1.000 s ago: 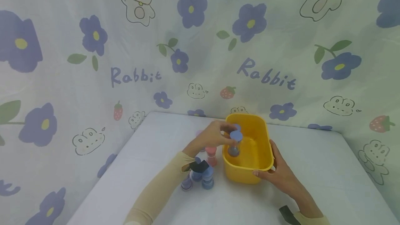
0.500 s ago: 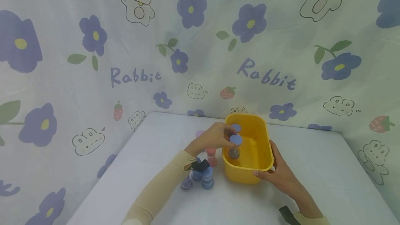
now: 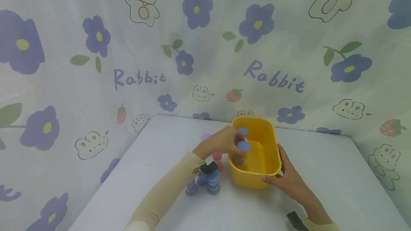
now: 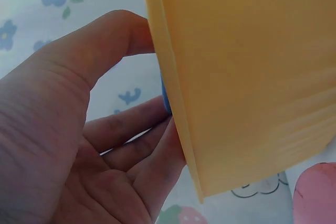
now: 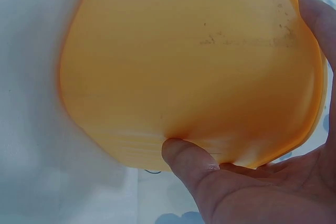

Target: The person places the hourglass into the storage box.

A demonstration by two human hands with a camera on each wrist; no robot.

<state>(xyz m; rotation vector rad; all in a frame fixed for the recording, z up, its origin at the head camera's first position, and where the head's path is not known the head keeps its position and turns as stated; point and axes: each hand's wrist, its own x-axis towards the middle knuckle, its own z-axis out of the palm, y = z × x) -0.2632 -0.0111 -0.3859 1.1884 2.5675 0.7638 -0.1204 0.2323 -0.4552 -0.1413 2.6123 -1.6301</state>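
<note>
Left hand [image 3: 229, 140]: engaged, thumb and fingers pinching a blue-capped timer [image 3: 243, 147] of hourglass shape. The timer is within the yellow bin [image 3: 249, 181], close to the wall nearest the left hand, with its cap uppermost and a greyish base below the grip. Whether the base touches the bin floor cannot be determined. In the left wrist view, the bin wall screens the fingertips; only a blue edge shows between thumb and fingers.

Right hand [image 3: 289, 181]: engaged, grasping the yellow bin from outside at the corner nearest it, thumb toward the near wall, fingers along the side wall. In the right wrist view, one digit presses on the wall and another lies at the rim.

Just beyond the left grip, inside the bin, a second blue cap [image 3: 243, 131] is visible.

Outside the bin, on the left-arm side of the grip, stands a pink timer [image 3: 217, 163]; a lilac cap [image 3: 206, 137] shows behind the left wrist. Nearer the person than the left grip, a blue timer [image 3: 213, 184] and a purple timer [image 3: 191, 189] stand on the white table [image 3: 237, 211].
</note>
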